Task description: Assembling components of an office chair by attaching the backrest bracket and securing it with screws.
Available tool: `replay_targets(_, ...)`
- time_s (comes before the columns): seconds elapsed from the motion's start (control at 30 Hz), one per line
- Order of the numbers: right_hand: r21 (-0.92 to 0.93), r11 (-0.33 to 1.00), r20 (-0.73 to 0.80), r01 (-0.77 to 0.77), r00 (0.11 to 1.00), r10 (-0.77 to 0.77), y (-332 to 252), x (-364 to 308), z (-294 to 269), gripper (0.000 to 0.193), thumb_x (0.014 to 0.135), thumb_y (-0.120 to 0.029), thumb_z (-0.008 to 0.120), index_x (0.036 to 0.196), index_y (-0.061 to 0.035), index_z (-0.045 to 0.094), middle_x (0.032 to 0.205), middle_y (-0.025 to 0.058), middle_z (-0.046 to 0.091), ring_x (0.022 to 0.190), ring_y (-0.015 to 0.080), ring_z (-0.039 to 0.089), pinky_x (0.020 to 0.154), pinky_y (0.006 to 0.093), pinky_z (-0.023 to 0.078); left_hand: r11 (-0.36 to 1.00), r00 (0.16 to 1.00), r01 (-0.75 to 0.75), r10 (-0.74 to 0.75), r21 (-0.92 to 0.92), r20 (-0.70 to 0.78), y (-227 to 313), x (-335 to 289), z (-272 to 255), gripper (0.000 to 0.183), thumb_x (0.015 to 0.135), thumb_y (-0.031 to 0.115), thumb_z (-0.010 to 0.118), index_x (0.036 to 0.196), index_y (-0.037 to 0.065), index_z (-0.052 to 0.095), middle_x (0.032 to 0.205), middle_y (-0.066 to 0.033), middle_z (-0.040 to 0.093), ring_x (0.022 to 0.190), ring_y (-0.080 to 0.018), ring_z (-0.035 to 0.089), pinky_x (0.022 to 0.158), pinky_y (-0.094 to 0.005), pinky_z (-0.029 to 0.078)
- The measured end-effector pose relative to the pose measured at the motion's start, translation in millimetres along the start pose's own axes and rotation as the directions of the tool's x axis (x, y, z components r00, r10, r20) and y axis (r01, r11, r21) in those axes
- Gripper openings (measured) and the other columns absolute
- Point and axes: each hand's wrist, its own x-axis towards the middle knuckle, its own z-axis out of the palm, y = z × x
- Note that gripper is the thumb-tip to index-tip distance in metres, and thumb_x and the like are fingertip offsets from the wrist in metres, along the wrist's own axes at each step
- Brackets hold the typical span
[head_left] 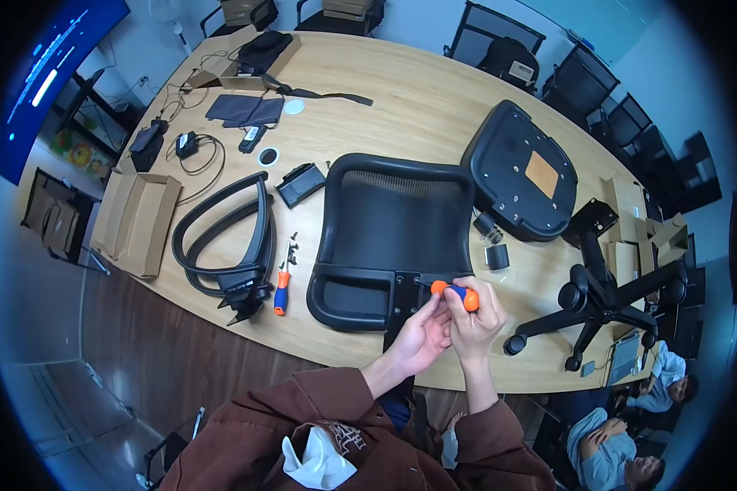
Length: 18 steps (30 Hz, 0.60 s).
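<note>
My right hand (477, 321) grips a screwdriver (469, 297) by its orange-and-blue handle. The shaft points left, toward a screw at the metal bracket (399, 299) on a black mesh chair backrest (401, 217), which lies flat on the table. Palm up, my left hand (422, 337) is just below the screwdriver's orange collar, its fingers loosely bent and partly hidden by the right hand; whether they touch the tool is unclear. A second orange-and-blue screwdriver (282, 293) lies left of the backrest, below several loose dark screws (293, 250).
Black armrests (221, 237) and an open cardboard box (139, 225) lie to the left. On the right are the chair seat (520, 176), turned underside up, and a wheeled base (602, 311). Cables and a charger (187, 146) are farther left. Two people sit at lower right.
</note>
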Motion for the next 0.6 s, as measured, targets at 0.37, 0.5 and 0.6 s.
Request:
replay_targets(0.37,0.215,0.967,0.319,-0.135,0.946,0.061,-12,5,-16,0.042,0.085,-0.004,0.074,0.124,-0.0011,0.058,0.121,0.0189,0.067,0.114,0.0291,0.067,0.097,0.0380,0.052,0.970,0.985,-0.007,0.048,-0.243,0.166,12,13,-5,0.038,0.108,0.043,0.045,0.123,0.012,0.061,0.094,0.0020,0.064,0.077,-0.0115,0.059,0.062,-0.0245,0.045)
replay_targets(0.5,0.130,0.987,0.229,-0.091,0.971,0.060,0,1,-10,0.050,0.070,-0.008,0.088,0.111,-0.0020,0.059,0.105,0.0165,0.069,0.101,0.0265,0.069,0.089,0.0355,0.053,0.967,0.999,-0.032,0.021,-0.253,-0.049,14,2,26,0.043,0.108,0.047,0.041,0.124,0.012,0.058,0.099,-0.0009,0.063,0.075,-0.0133,0.057,0.060,-0.0258,0.046)
replay_targets(0.6,0.157,0.982,0.171,-0.110,0.982,0.083,1,0,-3,0.050,0.069,-0.008,0.088,0.109,-0.0013,0.060,0.099,0.0145,0.068,0.097,0.0259,0.068,0.086,0.0357,0.053,0.968,1.000,-0.003,-0.001,-0.252,-0.017,11,7,14,0.043,0.107,0.049,0.042,0.123,0.012,0.059,0.102,-0.0012,0.064,0.083,-0.0137,0.061,0.068,-0.0276,0.051)
